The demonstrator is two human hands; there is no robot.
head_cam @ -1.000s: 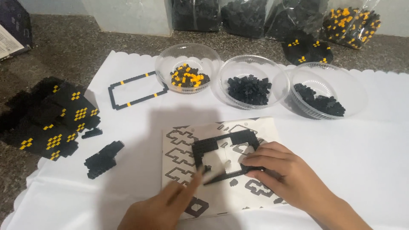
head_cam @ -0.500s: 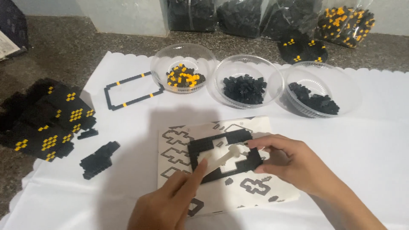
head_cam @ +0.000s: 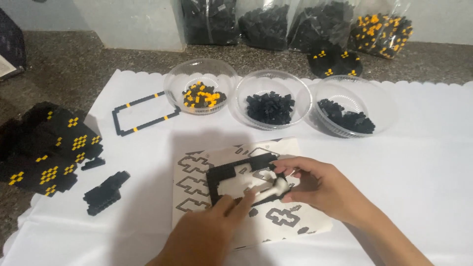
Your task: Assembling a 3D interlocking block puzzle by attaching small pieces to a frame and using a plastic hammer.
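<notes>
While both hands work over the printed pattern sheet (head_cam: 276, 216) in the head view, a black brick frame (head_cam: 236, 176) lies on it, near centre of the white table cover (head_cam: 423, 162). Left hand (head_cam: 207, 236) presses its fingertips on the frame's lower edge, fingers loosely curled, gripping nothing I can tell. Right hand (head_cam: 320, 187) pinches a small white tool (head_cam: 268, 189) against the frame's right side, fingers closed around it. Behind: three clear bowls, one with yellow and black bricks (head_cam: 202, 96), two with black bricks (head_cam: 270, 106) (head_cam: 347, 117). Left side: thin black rectangle outline (head_cam: 143, 114), black-yellow built block (head_cam: 44, 148), small black piece (head_cam: 104, 193). Bags of bricks (head_cam: 295, 24) at back.
</notes>
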